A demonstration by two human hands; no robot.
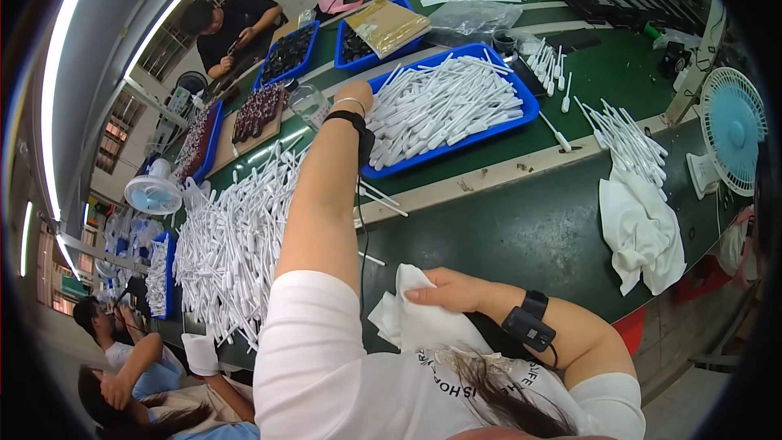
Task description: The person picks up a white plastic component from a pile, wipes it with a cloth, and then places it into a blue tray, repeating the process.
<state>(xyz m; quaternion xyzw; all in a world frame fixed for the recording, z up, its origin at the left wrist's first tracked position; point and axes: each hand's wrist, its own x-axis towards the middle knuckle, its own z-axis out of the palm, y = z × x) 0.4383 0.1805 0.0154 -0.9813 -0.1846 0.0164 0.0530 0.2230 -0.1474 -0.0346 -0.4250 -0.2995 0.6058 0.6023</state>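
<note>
My left arm stretches far forward, and my left hand (356, 96) is at the left rim of a blue tray (456, 145), next to a clear plastic bottle (309, 104). Its fingers are out of sight behind the hand, so what they touch is unclear. Slim white plastic sticks (444, 102) with a thicker end fill the tray. Close to my body, my right hand (448, 289) is closed on a folded white cloth (432, 322), thumb on top. A large heap of the same white sticks (236, 236) lies left of my left arm.
Another white cloth (643, 232) lies at the right under more sticks (627, 143). A pale blue fan (733, 130) stands at the right edge. Blue trays of black parts (289, 57) sit farther back. Several people (236, 28) work along the left side.
</note>
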